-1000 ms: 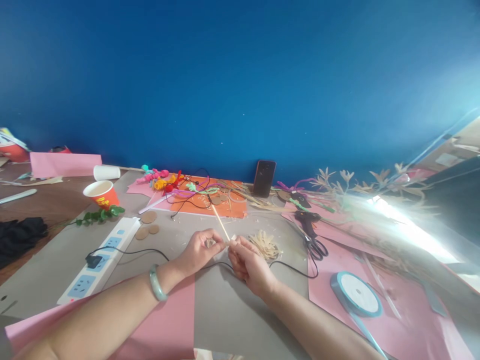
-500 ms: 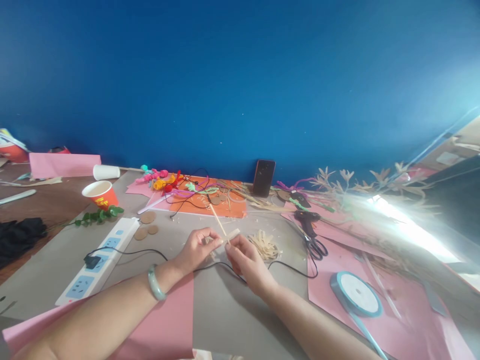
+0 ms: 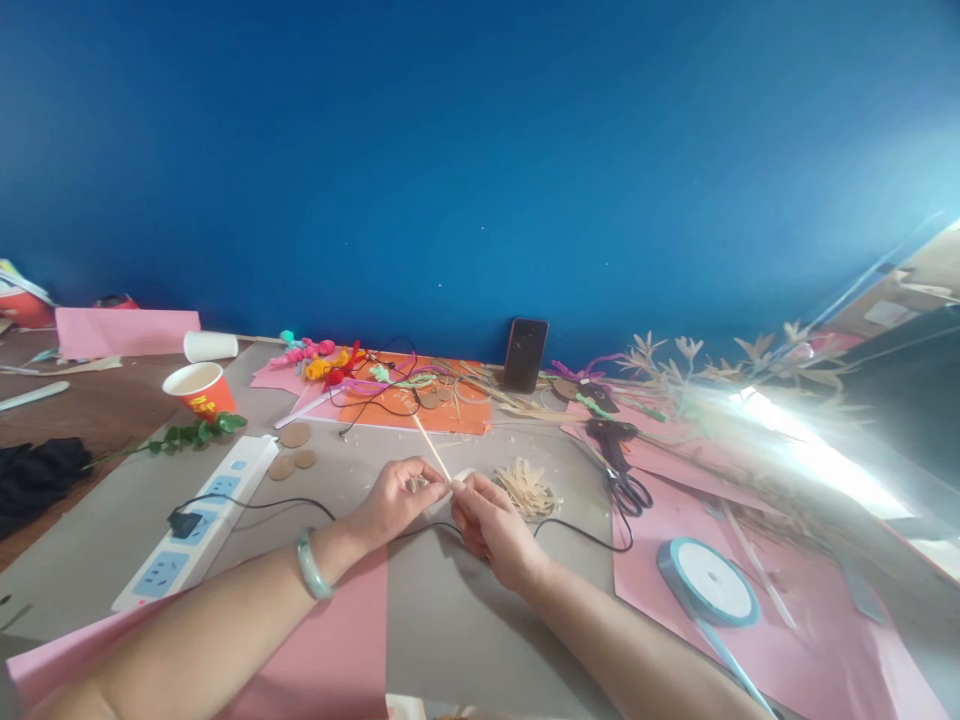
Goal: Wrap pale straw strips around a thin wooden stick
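A thin pale stick (image 3: 432, 448) slants up and to the left from between my pinched fingertips. My left hand (image 3: 401, 502) is closed, thumb and forefinger pressed together at the stick's lower end. Against it, my right hand (image 3: 495, 525) also pinches at that lower end, its thumb on top. A short piece of pale strip (image 3: 466, 474) shows just behind the right fingers; most of it is hidden. Right behind that hand lies a fringed, flower-like bundle of beige strips (image 3: 527, 489). A black cord (image 3: 429, 527) runs on the table beneath both hands.
To the left are a power strip (image 3: 202, 520), a red paper cup (image 3: 201, 390) and round brown discs (image 3: 294, 435). A phone (image 3: 526, 355) leans on the wall. At right lie a black glue gun (image 3: 613, 440), scissors (image 3: 631, 494) and a ribbon roll (image 3: 709, 582) on pink paper.
My right hand has turned and its thumb has come over the stick's lower end. Less of the pale strip shows. The stick has dipped slightly; my left hand has barely moved.
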Demonstrator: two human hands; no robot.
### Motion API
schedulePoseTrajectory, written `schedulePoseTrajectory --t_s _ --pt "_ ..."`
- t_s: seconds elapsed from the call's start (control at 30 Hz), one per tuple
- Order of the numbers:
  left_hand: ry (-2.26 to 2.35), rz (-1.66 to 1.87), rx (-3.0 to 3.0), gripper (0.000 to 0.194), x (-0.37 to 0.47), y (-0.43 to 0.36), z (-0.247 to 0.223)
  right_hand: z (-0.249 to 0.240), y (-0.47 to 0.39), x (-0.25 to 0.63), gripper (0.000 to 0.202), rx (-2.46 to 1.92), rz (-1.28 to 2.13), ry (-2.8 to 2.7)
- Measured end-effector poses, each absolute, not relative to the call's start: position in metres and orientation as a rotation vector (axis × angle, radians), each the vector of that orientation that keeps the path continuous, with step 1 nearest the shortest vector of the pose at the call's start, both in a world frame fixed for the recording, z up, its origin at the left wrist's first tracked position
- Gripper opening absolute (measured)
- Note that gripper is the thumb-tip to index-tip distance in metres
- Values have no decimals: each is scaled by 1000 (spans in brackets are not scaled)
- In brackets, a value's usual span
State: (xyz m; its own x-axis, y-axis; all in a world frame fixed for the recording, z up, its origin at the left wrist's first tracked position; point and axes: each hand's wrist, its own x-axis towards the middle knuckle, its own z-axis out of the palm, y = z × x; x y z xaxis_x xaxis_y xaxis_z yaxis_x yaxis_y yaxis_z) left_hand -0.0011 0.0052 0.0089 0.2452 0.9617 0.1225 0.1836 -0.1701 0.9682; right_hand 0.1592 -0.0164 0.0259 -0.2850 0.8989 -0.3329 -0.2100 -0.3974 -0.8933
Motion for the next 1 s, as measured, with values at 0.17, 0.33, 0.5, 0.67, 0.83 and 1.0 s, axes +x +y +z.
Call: schedulePoseTrajectory --t_s 0.17,0.33,0.5,0.67,0.83,1.0 --pt "1100 999 1458 27 -4 6 9 32 -10 167 41 -1028 1822 -855" --pt "1095 1006 1302 32 -4 6 6 33 0 173 36 -1015 1609 -745" --pt "1075 1023 1390 29 -3 6 8 25 -7 165 34 -1116 1644 -909" --pt "1100 1044 1512 23 -2 7 7 24 -18 156 37 -1184 1652 -1105" --pt "1099 1047 1561 23 -1 6 5 25 -18 156 40 -1202 1649 -1084" --pt "1066 1049 1550 21 -2 5 11 26 -17 158 41 -1146 1732 -1014"
